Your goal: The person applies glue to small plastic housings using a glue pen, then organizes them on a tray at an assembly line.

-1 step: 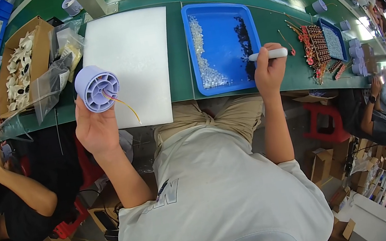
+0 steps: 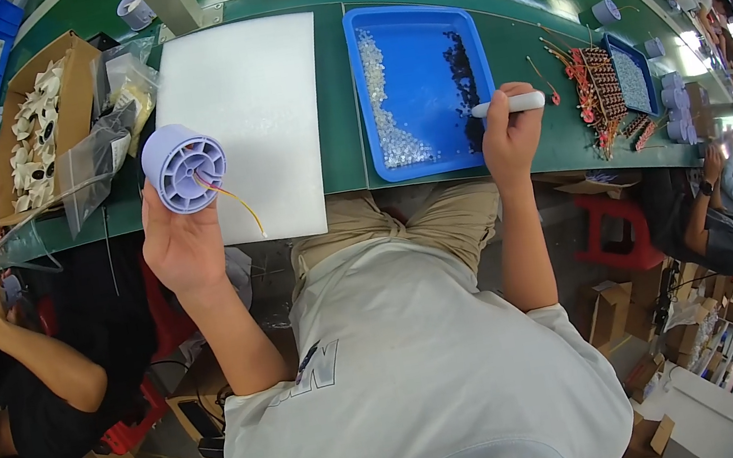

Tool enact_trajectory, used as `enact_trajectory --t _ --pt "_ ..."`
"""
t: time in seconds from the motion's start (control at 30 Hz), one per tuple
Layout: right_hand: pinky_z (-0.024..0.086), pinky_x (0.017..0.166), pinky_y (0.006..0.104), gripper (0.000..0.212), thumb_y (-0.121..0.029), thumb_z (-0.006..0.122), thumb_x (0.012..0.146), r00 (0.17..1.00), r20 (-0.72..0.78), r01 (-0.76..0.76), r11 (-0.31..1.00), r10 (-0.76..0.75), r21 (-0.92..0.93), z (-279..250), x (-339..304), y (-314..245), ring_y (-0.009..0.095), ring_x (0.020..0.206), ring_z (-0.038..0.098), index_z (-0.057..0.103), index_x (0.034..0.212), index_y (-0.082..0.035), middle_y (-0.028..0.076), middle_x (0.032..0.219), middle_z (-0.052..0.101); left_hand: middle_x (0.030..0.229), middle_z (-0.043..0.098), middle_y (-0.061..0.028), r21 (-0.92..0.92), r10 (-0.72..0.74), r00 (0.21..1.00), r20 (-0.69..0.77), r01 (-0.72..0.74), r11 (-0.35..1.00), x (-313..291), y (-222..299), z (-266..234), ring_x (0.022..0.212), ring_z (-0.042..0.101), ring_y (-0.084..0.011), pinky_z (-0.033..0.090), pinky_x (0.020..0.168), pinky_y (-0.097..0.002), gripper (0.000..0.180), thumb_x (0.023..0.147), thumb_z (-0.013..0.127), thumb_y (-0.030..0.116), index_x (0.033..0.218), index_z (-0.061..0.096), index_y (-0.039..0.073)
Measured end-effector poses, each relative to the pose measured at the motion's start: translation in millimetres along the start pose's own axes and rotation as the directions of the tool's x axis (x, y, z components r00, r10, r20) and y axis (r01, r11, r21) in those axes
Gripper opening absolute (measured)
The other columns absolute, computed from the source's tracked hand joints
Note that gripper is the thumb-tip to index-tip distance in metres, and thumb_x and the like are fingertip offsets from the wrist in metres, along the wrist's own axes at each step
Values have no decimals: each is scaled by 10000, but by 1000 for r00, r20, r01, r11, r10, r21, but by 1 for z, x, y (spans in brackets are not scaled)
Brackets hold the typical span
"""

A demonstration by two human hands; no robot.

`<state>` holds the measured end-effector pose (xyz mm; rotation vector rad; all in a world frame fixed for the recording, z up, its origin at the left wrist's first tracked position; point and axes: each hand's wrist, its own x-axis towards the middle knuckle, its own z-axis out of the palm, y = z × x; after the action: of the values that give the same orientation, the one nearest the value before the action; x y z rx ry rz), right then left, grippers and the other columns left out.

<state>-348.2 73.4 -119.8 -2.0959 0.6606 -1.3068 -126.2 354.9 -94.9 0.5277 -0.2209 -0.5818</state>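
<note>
My left hand [image 2: 185, 248] holds up a lavender round plastic housing [image 2: 175, 168] near the front edge of the white foam sheet [image 2: 246, 104]. The housing's spoked end faces me, and a thin yellow and red wire [image 2: 241, 209] hangs out of its middle. My right hand [image 2: 510, 134] is closed round a white pen-shaped tool [image 2: 527, 101]. The tool's tip points left, over the right rim of a blue tray [image 2: 416, 87]. Small clear pieces [image 2: 392, 119] lie along the tray's left side, small black pieces [image 2: 461, 70] along its right.
At the left stands a cardboard box [image 2: 81, 92] of white parts, with clear plastic bags [image 2: 94, 171] beside it. Red wired coils [image 2: 594, 92] and a small tray [image 2: 631, 77] are on the right. A metal post [image 2: 166, 2] rises at the back. Co-workers sit on both sides.
</note>
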Motion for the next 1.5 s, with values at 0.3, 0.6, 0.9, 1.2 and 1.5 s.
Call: enact_trajectory --t 0.3,0.6,0.9,1.2,1.5 --pt "400 525 269 129 -77 517 869 988 105 -118 992 113 38 0 -1 -3 131 587 475 408 834 -17 77 741 494 1243 451 -190 -48 12 997 72 -9 999 3 -6 5 1152 465 -281 403 966 -432 418 908 437 127 1263 339 -72" --pt "403 597 246 110 -63 496 884 965 196 -182 983 173 28 1 2 -10 109 666 455 401 862 -13 75 811 477 1242 454 -174 -64 63 998 -8 -63 996 4 -6 2 1141 474 -276 384 975 -432 420 898 458 114 1260 345 -64" --pt "423 622 233 116 -43 482 885 976 216 -147 852 41 502 54 15 -60 113 743 487 387 948 -20 120 905 473 1173 513 -161 25 98 994 -51 -96 995 -14 7 11 1073 525 -252 415 945 -403 373 873 481 54 1225 404 -42" --pt "386 548 214 135 8 486 858 778 604 -54 939 -174 340 113 5 -95 102 651 447 395 950 -29 123 907 471 1020 601 -108 299 123 978 -169 -68 952 -33 3 18 920 594 -179 484 841 -333 343 835 609 90 1129 507 -54" --pt "450 554 256 101 -90 453 898 930 362 -222 678 -70 701 93 11 -101 152 647 510 396 964 -39 125 897 477 987 612 -90 244 -58 983 -177 101 965 -26 -26 39 888 597 -160 483 826 -309 350 832 631 166 1093 535 -47"
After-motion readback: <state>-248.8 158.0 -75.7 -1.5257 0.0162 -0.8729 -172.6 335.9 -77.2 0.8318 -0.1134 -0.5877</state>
